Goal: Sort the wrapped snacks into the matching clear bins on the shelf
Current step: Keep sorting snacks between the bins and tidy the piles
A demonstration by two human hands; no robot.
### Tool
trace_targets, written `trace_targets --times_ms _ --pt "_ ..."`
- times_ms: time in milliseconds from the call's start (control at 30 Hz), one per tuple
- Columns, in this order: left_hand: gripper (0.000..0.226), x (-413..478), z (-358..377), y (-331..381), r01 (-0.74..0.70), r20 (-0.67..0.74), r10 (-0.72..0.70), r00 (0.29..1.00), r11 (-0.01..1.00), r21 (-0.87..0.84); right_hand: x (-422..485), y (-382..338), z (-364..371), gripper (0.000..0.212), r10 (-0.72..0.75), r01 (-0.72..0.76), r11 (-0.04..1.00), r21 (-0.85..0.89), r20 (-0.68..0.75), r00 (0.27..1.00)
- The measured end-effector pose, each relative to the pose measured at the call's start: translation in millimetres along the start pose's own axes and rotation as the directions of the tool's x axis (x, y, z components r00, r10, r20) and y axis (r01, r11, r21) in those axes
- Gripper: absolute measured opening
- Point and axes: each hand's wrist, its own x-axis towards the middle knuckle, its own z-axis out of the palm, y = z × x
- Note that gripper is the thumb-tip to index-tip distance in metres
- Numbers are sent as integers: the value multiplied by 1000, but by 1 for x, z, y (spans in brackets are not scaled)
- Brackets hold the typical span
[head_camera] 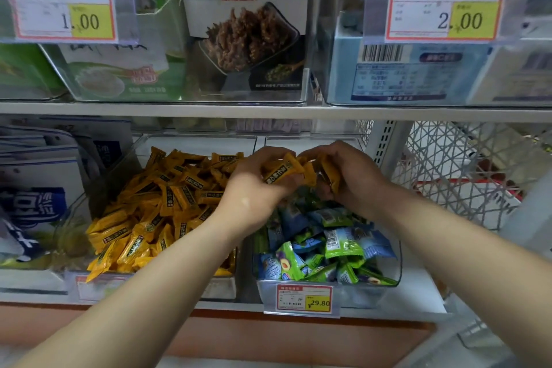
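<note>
Lower shelf (268, 113): left bin (98, 188) full of yellow snacks (155, 203); right bin (370, 285) holds green and blue snacks (322, 251). Both hands over far end of right bin. Left hand (254, 188) and right hand (355, 179) each closed on several yellow wrapped pieces (288, 169), fingertips nearly touching.

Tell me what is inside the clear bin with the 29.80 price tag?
The clear bin holds green and blue wrapped snacks. Both hands, left hand and right hand, hold yellow snacks above it and cover its back part.
</note>
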Motion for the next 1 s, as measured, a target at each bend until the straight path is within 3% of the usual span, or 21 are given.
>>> trace_targets --times_ms 167,333,433,533,633,700,767,867,1000 --pt "32 0 -18 -3 164 -16 -169 985 973 -161 -1 -3 -1 40 -18 14 999 51 81 997" --pt "36 -1 -45 -4 189 -52 -204 978 959 -213 -7 -3 16 44 -141 161 980 -113 168 976" --pt "39 -3 -66 -6 173 -76 -190 979 967 -185 -4 -1 40 47 -197 212 960 -181 95 976" --pt "43 -3 -91 -13 142 -104 -143 984 990 -15 13 1 69 23 -299 287 888 -361 23 954" --pt "42 0 -114 -27 143 -156 -112 981 969 200 32 5 97 12 -370 382 786 -486 125 921" --pt "41 0 -128 -36 156 -190 -86 978 905 396 42 7 109 3 -389 411 680 -607 176 904" --pt "47 1 -139 -44 157 -157 -83 984 816 557 50 11 113 18 -384 421 564 -711 226 895" --pt "62 5 -143 -47 183 -100 -153 983 782 596 51 14 106 25 -379 404 497 -768 226 897" --pt "71 8 -131 -37 106 -100 -54 994 756 646 44 8 69 5 -350 383 438 -813 238 906"
